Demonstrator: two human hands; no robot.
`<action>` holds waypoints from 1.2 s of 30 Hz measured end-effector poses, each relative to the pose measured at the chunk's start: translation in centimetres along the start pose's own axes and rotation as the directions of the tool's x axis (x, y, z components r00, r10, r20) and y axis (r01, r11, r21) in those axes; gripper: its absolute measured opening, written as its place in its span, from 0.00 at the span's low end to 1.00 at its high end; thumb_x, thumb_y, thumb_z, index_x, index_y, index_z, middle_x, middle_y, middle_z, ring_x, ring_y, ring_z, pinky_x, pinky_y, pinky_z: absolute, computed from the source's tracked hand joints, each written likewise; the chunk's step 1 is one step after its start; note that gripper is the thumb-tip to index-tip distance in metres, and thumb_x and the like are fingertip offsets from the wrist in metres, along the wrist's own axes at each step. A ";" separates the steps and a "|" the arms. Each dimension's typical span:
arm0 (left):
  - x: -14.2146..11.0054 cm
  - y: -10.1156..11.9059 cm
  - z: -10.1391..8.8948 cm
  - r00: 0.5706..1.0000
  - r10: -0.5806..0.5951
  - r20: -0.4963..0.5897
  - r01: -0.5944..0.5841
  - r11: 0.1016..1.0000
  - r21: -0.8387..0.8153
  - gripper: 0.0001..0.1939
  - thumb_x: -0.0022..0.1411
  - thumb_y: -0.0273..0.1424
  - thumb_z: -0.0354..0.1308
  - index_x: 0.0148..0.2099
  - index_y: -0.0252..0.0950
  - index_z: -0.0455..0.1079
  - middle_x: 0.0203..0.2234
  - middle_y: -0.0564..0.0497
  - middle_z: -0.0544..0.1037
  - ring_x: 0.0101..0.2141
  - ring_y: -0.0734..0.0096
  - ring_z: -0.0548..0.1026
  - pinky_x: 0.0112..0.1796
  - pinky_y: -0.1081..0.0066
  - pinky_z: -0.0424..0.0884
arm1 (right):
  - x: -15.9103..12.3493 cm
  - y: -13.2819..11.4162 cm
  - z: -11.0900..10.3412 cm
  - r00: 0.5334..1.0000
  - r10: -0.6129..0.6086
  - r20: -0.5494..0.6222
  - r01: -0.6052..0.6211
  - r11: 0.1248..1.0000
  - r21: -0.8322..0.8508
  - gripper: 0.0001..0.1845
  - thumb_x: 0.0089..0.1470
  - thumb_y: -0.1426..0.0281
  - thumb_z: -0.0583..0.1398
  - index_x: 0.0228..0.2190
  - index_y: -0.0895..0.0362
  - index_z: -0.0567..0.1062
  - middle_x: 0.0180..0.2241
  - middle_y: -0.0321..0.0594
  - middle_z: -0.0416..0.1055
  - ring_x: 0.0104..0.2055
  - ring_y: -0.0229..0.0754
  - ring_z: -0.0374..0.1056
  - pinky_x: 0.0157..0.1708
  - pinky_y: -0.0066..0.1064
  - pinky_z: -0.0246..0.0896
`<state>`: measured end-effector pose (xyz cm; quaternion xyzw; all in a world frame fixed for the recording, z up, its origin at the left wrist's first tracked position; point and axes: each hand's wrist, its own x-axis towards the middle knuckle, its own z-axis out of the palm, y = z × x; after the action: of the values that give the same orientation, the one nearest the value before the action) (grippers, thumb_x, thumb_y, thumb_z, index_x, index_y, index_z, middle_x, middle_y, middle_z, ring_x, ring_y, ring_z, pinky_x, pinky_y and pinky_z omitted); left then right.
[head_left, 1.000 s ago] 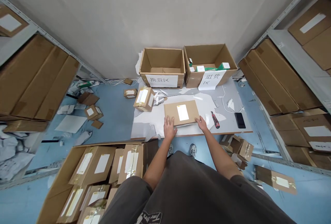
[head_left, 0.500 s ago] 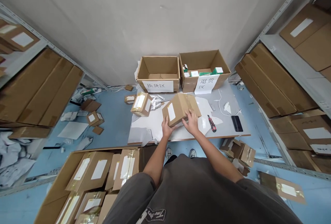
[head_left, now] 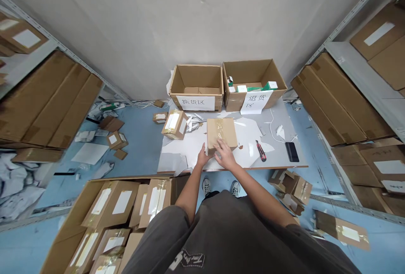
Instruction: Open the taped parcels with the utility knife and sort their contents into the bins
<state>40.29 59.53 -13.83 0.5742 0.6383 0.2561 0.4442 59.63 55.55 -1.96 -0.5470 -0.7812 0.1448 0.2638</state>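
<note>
A sealed cardboard box (head_left: 221, 127) lies flat on the table, with clear tape across its top. My left hand (head_left: 203, 158) is at its front left corner, fingers along the side and thumb at the front face. My right hand (head_left: 225, 155) grips the front edge, with its fingers over the taped top. Part of the front face is hidden by the hands. To the right lies a red and black box cutter (head_left: 261, 150). A smaller labelled box (head_left: 175, 124) stands to the left, beside torn paper scraps (head_left: 192, 125).
Two open cartons with handwritten signs stand at the back: the left carton (head_left: 196, 103) and the right carton (head_left: 234, 104), which holds small green-and-white boxes. A phone (head_left: 291, 152) and white cable lie at right. A large carton (head_left: 60, 240) of parcels stands front left. Shelves flank both sides.
The box has been turned and set down flat, so its taped top now faces up and its white label no longer shows. Both hands have stayed on it, the right shifting slightly left.
</note>
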 end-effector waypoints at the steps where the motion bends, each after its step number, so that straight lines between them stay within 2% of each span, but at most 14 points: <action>1: -0.4 0.5 -0.7 1.000 0.013 -0.005 -0.014 0.999 -0.041 0.66 0.51 0.40 0.81 0.83 0.39 0.46 0.73 0.32 0.67 0.67 0.46 0.73 0.62 0.55 0.73 | -0.2 1.0 -0.6 0.999 0.006 -0.053 -0.005 1.000 0.011 0.29 0.64 0.69 0.62 0.66 0.52 0.75 0.72 0.52 0.63 0.76 0.60 0.55 0.72 0.59 0.57; 3: -1.5 2.1 -2.1 0.997 0.074 -0.021 -0.074 0.996 -0.045 0.73 0.51 0.43 0.81 0.84 0.44 0.37 0.78 0.33 0.56 0.70 0.46 0.69 0.63 0.54 0.71 | -0.8 3.4 -2.1 0.989 0.081 -0.127 -0.081 0.997 0.005 0.31 0.64 0.65 0.64 0.67 0.53 0.73 0.74 0.53 0.59 0.77 0.62 0.53 0.72 0.61 0.56; 4: -2.0 3.2 -2.6 0.993 0.119 -0.027 -0.119 0.993 -0.005 0.72 0.52 0.43 0.80 0.84 0.46 0.35 0.79 0.34 0.53 0.70 0.46 0.68 0.64 0.54 0.71 | -1.1 4.7 -2.8 0.981 0.135 -0.136 -0.137 0.991 0.000 0.35 0.63 0.62 0.66 0.68 0.53 0.71 0.75 0.54 0.56 0.77 0.64 0.52 0.72 0.62 0.56; 7: -3.1 7.0 -3.3 0.962 0.271 -0.019 -0.261 0.942 0.211 0.66 0.55 0.40 0.79 0.84 0.49 0.41 0.79 0.40 0.51 0.74 0.44 0.61 0.66 0.53 0.69 | -1.9 7.8 -4.0 0.956 0.291 -0.032 -0.291 0.957 0.008 0.50 0.57 0.57 0.72 0.74 0.52 0.63 0.76 0.57 0.52 0.77 0.67 0.51 0.70 0.62 0.59; 9: -3.4 9.5 -2.8 0.961 0.276 0.013 -0.263 0.898 0.352 0.62 0.55 0.37 0.80 0.82 0.51 0.49 0.80 0.40 0.49 0.72 0.40 0.64 0.63 0.52 0.72 | -2.0 8.8 -3.8 0.940 0.335 0.065 -0.338 0.940 0.046 0.53 0.56 0.58 0.73 0.76 0.49 0.58 0.75 0.56 0.54 0.76 0.65 0.55 0.69 0.60 0.61; 11: -3.3 11.4 -1.9 0.968 0.252 0.008 -0.229 0.863 0.451 0.58 0.55 0.35 0.80 0.81 0.49 0.53 0.79 0.36 0.49 0.69 0.36 0.67 0.61 0.51 0.74 | -1.8 9.0 -3.0 0.937 0.328 0.117 -0.340 0.935 0.098 0.52 0.59 0.60 0.70 0.76 0.47 0.56 0.73 0.53 0.60 0.74 0.61 0.59 0.68 0.59 0.63; 15: -3.0 12.5 -0.6 0.969 0.242 -0.054 -0.172 0.812 0.558 0.52 0.59 0.34 0.78 0.79 0.48 0.58 0.77 0.32 0.51 0.65 0.35 0.73 0.60 0.50 0.74 | -1.1 8.6 -1.5 0.956 0.283 0.070 -0.291 0.944 0.158 0.46 0.62 0.67 0.65 0.76 0.50 0.56 0.68 0.53 0.66 0.70 0.57 0.65 0.67 0.57 0.65; 21: -3.0 10.9 -0.8 0.950 0.301 -0.078 -0.219 0.825 0.521 0.50 0.60 0.38 0.77 0.79 0.49 0.59 0.77 0.34 0.52 0.66 0.35 0.72 0.59 0.51 0.76 | -1.5 7.6 -1.3 0.972 0.231 -0.031 -0.226 0.967 0.118 0.41 0.62 0.69 0.65 0.73 0.54 0.63 0.62 0.55 0.70 0.66 0.59 0.68 0.65 0.53 0.68; 25: -2.6 8.7 -1.2 0.939 0.323 -0.122 -0.261 0.895 0.362 0.52 0.59 0.41 0.78 0.79 0.48 0.58 0.76 0.35 0.54 0.70 0.37 0.67 0.60 0.52 0.75 | -2.0 5.6 -1.8 0.972 0.210 -0.106 -0.209 0.978 0.017 0.34 0.66 0.66 0.63 0.70 0.51 0.69 0.66 0.57 0.65 0.70 0.63 0.62 0.65 0.58 0.67; 28: -1.8 6.5 -1.1 0.939 0.309 -0.154 -0.275 0.939 0.207 0.57 0.57 0.44 0.79 0.81 0.47 0.54 0.74 0.36 0.57 0.72 0.41 0.64 0.65 0.52 0.71 | -1.6 3.6 -1.7 0.982 0.152 -0.111 -0.157 0.987 -0.039 0.32 0.67 0.70 0.60 0.70 0.48 0.71 0.70 0.55 0.59 0.74 0.63 0.55 0.68 0.60 0.61; 31: -0.4 4.2 -1.1 0.949 0.282 -0.138 -0.274 0.959 0.077 0.60 0.55 0.45 0.79 0.81 0.45 0.52 0.72 0.36 0.63 0.72 0.43 0.64 0.67 0.51 0.68 | -0.3 1.9 -0.7 0.991 0.127 -0.042 -0.130 0.989 -0.074 0.32 0.68 0.73 0.58 0.70 0.47 0.71 0.73 0.54 0.56 0.76 0.62 0.51 0.71 0.59 0.55; 36: 1.5 0.4 -1.7 0.988 0.153 0.001 -0.153 0.985 -0.080 0.58 0.52 0.42 0.79 0.79 0.39 0.57 0.67 0.36 0.74 0.67 0.45 0.72 0.66 0.50 0.68 | 2.1 0.1 2.6 0.971 0.076 0.228 -0.055 0.994 -0.098 0.39 0.67 0.74 0.60 0.76 0.48 0.63 0.77 0.53 0.52 0.78 0.62 0.48 0.75 0.57 0.49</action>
<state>39.06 61.41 -13.12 0.6043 0.5799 0.3127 0.4480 57.66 57.69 -3.57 -0.5634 -0.7938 0.1806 0.1410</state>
